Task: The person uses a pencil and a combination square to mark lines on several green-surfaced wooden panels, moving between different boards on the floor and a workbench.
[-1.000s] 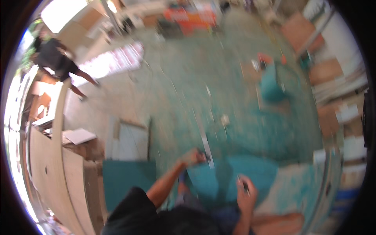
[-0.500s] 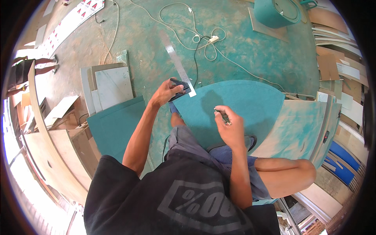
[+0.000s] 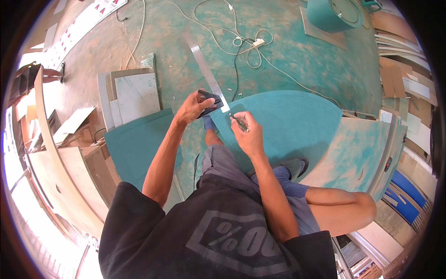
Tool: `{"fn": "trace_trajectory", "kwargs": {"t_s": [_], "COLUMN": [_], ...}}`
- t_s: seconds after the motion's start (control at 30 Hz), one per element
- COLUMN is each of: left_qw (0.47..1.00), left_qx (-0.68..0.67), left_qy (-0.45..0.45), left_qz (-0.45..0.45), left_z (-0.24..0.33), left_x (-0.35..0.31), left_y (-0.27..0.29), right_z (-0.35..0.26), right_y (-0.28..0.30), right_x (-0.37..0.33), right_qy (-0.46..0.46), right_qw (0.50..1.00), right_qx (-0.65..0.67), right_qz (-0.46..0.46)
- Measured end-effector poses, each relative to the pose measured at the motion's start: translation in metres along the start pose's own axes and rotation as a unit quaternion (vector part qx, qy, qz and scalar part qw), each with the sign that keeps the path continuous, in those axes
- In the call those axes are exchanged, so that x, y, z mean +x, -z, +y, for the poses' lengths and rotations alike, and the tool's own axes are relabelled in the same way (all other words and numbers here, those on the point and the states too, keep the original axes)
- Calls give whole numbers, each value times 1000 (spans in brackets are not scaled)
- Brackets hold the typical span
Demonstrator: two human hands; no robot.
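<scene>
My left hand (image 3: 190,109) is closed around the black head of a combination square (image 3: 205,66). The long steel blade slants away to the far left, and its near end lies by the left corner of a curved green panel (image 3: 290,118). Close by, my right hand (image 3: 249,135) pinches a slim dark pencil (image 3: 239,122) with a pale tip. That tip is near the blade's end, over the panel; whether it touches the surface I cannot tell. My feet are at the panel's near side, one shoe (image 3: 296,168) beside its edge.
A white extension lead (image 3: 258,43) with loose cables trails over the floor ahead. A green bin (image 3: 334,16) stands far right. Boards (image 3: 134,97) and a green sheet (image 3: 139,144) are at left; a paint-stained board (image 3: 346,153) and stacked offcuts (image 3: 413,88) are at right. Another person's legs (image 3: 49,74) show far left.
My right hand has moved left with the pencil, from over the middle of the panel to beside the square's near end. My left hand keeps its hold on the square. The view has shifted slightly.
</scene>
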State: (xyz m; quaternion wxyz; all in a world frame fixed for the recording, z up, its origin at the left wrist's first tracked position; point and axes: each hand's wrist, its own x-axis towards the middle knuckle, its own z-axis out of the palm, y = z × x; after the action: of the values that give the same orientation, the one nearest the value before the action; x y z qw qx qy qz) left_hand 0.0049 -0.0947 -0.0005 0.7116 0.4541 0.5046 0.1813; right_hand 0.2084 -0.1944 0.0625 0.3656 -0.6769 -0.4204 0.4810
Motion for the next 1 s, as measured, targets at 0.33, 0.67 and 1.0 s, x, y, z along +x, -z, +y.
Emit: {"fn": "trace_trajectory", "kwargs": {"t_s": [0.33,0.67,1.0], "left_qw": [1000,999,1000], "left_qx": [-20,-33,-24], "left_qy": [-10,-16,-5], "left_qz": [-4,-9,-15], "left_z": [-7,-6,0], "left_x": [4,7,11], "left_y": [1,-2,-7], "right_z": [5,1,7], "right_y": [-1,2,-1], "right_x": [19,20,22], "right_qy": [12,5,37], "right_qw": [999,997,997], "right_qx": [-28,-59,-64], "right_qz": [-30,-52,-8]}}
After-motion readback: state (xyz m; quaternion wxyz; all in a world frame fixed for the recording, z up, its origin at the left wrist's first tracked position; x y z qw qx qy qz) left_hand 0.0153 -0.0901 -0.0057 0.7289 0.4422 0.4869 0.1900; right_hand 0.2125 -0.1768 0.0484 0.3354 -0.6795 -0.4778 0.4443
